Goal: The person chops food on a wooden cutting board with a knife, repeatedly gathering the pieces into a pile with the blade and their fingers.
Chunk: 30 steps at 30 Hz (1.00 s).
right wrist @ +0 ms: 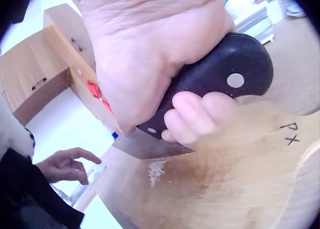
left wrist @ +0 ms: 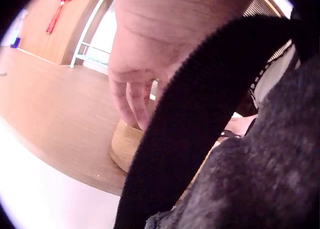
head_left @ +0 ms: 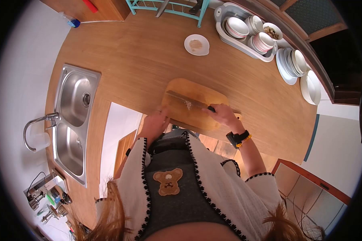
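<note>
A wooden cutting board lies at the counter's near edge. My right hand grips a knife by its black handle, fingers wrapped round it. The blade stretches left over the board. Finely chopped pale bits form a small pile by the blade; in the right wrist view the pile lies just below the steel. My left hand is at the board's left near corner with fingers extended and nothing held. In the left wrist view its fingertips overlap the board's rim.
A small white dish with a tan residue sits beyond the board. At the back right stand a grey basin of bowls, stacked plates and a white bowl. A double steel sink is on the left, a turquoise rack at the back.
</note>
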{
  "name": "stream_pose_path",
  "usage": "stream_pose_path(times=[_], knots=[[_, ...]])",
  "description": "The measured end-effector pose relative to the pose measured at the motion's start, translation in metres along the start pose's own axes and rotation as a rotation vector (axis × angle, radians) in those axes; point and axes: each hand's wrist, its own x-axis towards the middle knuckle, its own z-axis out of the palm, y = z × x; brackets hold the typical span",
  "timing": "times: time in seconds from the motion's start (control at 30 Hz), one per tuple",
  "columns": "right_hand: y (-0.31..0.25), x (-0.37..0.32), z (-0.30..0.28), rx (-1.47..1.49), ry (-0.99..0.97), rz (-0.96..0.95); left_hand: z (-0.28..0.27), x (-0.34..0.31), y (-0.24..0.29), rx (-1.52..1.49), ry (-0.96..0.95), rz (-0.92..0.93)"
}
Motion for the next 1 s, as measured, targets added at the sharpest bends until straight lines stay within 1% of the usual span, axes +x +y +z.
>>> stream_pose_path(times=[0.07, 0.1, 0.17, 0.2, 0.27, 0.3, 0.37, 0.4, 0.47, 0.5, 0.57, 0.6, 0.67, 0.7, 0.77, 0.9, 0.97, 1.0], knots=[[-0.005, -0.007, 0.005, 0.191, -0.06, 0.123, -0.014, 0.003, 0.005, -0.085, 0.08, -0.212], [-0.004, -0.009, 0.015, 0.192, -0.059, 0.125, -0.013, 0.005, 0.005, -0.085, 0.079, -0.211], [-0.008, -0.009, 0.036, 0.277, 0.118, 0.049, -0.007, 0.012, 0.0, -0.022, 0.239, -0.006], [-0.011, -0.01, 0.042, 0.28, 0.118, 0.049, -0.003, 0.016, 0.001, -0.02, 0.237, -0.005], [-0.025, -0.015, 0.048, 0.156, 0.155, 0.101, 0.01, 0.023, 0.008, 0.091, 0.222, 0.074], [-0.027, -0.014, 0.056, 0.162, 0.156, 0.108, 0.017, 0.026, 0.012, 0.091, 0.215, 0.079], [-0.026, -0.006, 0.078, 0.195, 0.239, 0.087, 0.03, 0.027, 0.019, 0.083, 0.2, 0.207], [-0.023, -0.007, 0.088, 0.2, 0.241, 0.095, 0.036, 0.026, 0.026, 0.083, 0.193, 0.214], [-0.025, -0.007, 0.096, 0.073, 0.347, 0.007, 0.042, 0.023, 0.036, 0.115, 0.105, 0.38], [-0.025, -0.008, 0.099, 0.074, 0.347, 0.014, 0.042, 0.022, 0.037, 0.112, 0.101, 0.385], [-0.034, -0.009, 0.083, 0.142, 0.337, 0.045, 0.038, 0.023, 0.042, 0.103, 0.125, 0.361], [-0.032, -0.004, 0.087, 0.137, 0.337, 0.049, 0.037, 0.021, 0.04, 0.098, 0.126, 0.364], [-0.028, 0.004, 0.092, 0.145, 0.347, 0.063, 0.035, 0.02, 0.042, 0.224, -0.012, 0.366], [-0.025, 0.006, 0.095, 0.144, 0.348, 0.061, 0.034, 0.02, 0.041, 0.224, -0.009, 0.367], [-0.029, 0.006, 0.092, 0.042, 0.31, 0.103, 0.032, 0.018, 0.039, 0.161, -0.109, 0.347], [-0.028, 0.01, 0.083, -0.006, 0.32, 0.075, 0.037, 0.02, 0.033, 0.05, -0.057, 0.358], [-0.024, 0.015, 0.087, -0.08, 0.317, 0.043, 0.026, 0.022, 0.039, 0.153, -0.233, 0.309], [-0.021, 0.017, 0.087, -0.088, 0.318, 0.04, 0.025, 0.023, 0.039, 0.15, -0.225, 0.308]])
